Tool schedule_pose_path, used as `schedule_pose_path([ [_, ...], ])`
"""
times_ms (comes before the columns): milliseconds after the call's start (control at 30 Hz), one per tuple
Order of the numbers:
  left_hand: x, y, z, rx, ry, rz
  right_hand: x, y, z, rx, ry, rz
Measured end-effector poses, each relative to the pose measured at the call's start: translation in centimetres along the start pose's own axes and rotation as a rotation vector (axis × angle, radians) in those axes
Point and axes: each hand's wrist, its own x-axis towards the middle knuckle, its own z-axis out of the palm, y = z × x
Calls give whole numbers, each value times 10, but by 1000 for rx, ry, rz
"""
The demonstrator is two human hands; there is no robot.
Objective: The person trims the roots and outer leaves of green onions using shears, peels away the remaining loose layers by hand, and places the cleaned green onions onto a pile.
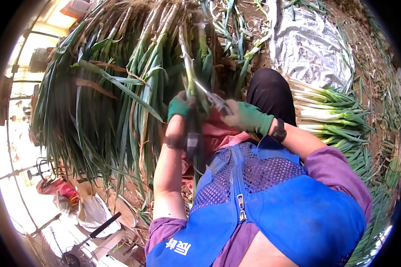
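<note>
Leek (189, 66) upright in front of the torso, root end away from the body — left hand (179, 107) gloved, closed round its leafy part. Right hand (247, 118), also gloved, grips a metal tool (216, 101), tip at the stalk; blur, can't tell if touching. Risk: a slip could nick the left fingers or gouge the white stem, since tip and grip sit close. Big leek heap (93, 102) left — loose leaves could snag the tool. Laid-out leeks (332, 111) right, past the knee (272, 91).

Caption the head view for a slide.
Gloved left hand grips a green onion; gloved right hand holds a metal tool, beside a leafy heap.
</note>
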Motion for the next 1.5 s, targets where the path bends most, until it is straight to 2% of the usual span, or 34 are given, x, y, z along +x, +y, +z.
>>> schedule_pose_path([
  [333,-18,-4,-11,-79,-118,-65,112,-17,-19,136,184,29],
  [467,-30,0,-13,-81,-92,-62,84,-16,-12,29,162,-38],
  [667,-33,-8,-14,-80,-136,-31,88,-16,-21,53,122,31],
  [767,-46,0,-18,-239,-183,-143,96,-23,-24,71,155,-2],
  [867,-51,-15,-21,-273,-188,-112,110,-26,-25,71,181,12],
  [1000,-90,-7,-36,28,-218,-66,93,-25,-28,63,203,4],
  [1133,-124,13,-44,-109,-304,-224,83,0,-20,52,131,3],
  [1233,-107,28,-68,210,-417,-260,71,5,-20,71,103,8],
  [1267,-96,40,-79,424,-341,-88,67,5,-20,91,105,5],
  [1300,-79,35,-87,461,-172,21,63,5,-19,112,106,2],
  [1367,-45,69,-95,381,119,156,55,4,-19,134,31,2],
  [1433,3,85,-98,390,214,205,39,-1,-19,152,0,28],
  [1467,41,69,-102,542,287,284,36,-1,-18,143,-8,49],
  [1500,56,81,-97,780,347,247,39,9,-13,182,-13,41],
])
